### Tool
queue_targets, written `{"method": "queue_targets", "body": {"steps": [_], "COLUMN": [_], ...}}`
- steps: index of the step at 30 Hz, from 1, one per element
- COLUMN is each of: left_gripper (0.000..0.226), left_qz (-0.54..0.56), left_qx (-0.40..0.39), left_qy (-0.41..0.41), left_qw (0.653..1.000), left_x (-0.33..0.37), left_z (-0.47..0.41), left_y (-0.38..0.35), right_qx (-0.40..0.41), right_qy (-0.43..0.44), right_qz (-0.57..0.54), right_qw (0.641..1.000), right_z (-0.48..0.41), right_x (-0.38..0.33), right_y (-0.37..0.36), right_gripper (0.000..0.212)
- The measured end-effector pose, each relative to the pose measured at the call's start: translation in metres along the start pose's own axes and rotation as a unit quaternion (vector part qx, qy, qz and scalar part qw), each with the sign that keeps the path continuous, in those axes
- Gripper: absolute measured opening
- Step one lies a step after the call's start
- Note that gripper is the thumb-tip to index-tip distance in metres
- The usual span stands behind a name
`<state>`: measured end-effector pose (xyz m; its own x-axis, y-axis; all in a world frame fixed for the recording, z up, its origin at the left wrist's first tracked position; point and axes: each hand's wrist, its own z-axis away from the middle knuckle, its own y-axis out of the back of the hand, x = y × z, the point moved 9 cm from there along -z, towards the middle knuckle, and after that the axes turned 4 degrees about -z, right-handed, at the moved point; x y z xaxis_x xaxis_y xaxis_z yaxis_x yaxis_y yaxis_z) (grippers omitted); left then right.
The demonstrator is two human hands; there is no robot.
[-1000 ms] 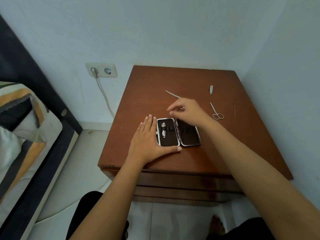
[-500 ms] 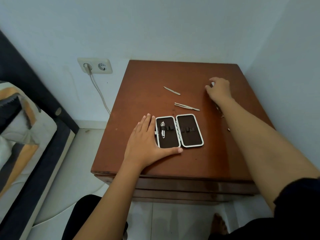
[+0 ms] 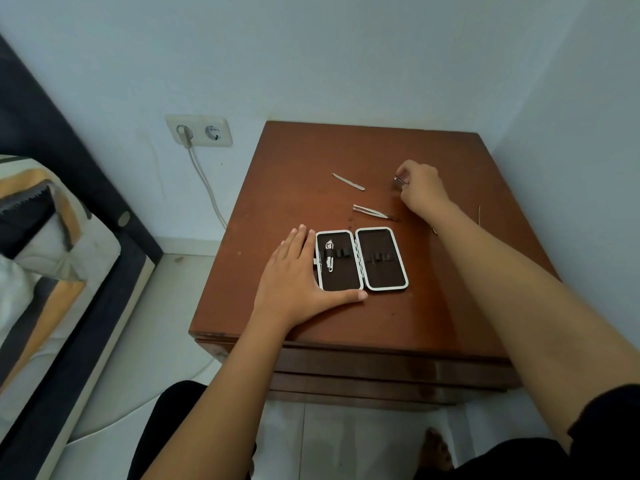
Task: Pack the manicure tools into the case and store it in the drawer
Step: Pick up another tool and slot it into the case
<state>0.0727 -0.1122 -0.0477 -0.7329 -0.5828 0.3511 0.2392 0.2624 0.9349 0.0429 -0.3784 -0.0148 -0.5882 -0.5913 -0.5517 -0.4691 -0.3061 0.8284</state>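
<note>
Brown wood counter (image 3: 311, 161) carrying everything, manicure case (image 3: 362, 259) lying open and flat near the 6 o'clock edge, both dark-lined halves up so the elastic loops stay reachable. Only one tool seated so far, a nail clipper (image 3: 328, 259) strapped in the left half; right half bare.

Left hand (image 3: 294, 282) spread flat, unclenched, pressed against the case's left side with the thumb along its near edge — probably to stop the case sliding while tools go in.

Right hand (image 3: 420, 188) out at about 1 o'clock from the case, fingers pinched on a small metal tool (image 3: 400, 180); too little showing to name it. Tweezers (image 3: 372, 212) loose just beyond the case at 12 o'clock, nail file (image 3: 348, 181) farther back — both waiting. Thin pick (image 3: 479, 214) at 2 o'clock, near the counter's right edge. Packing barely begun; drawer (image 3: 381, 370) below shut.
</note>
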Motion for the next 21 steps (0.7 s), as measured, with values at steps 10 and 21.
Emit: {"method": "queue_targets", "body": {"steps": [10, 21], "left_gripper": [0.13, 0.119], "left_qz": [-0.002, -0.016], "left_qx": [0.002, 0.0], "left_qy": [0.0, -0.043], "left_qw": [1.0, 0.999], "left_x": [0.0, 0.003], "left_z": [0.0, 0.001], "left_y": [0.001, -0.002], "right_qx": [-0.067, -0.167], "right_qy": [0.057, 0.109], "right_qz": [-0.295, -0.185], "right_qw": [0.952, 0.962], "right_z": [0.062, 0.094], "right_x": [-0.06, -0.072], "right_y": [-0.012, -0.044], "right_gripper": [0.031, 0.02]}}
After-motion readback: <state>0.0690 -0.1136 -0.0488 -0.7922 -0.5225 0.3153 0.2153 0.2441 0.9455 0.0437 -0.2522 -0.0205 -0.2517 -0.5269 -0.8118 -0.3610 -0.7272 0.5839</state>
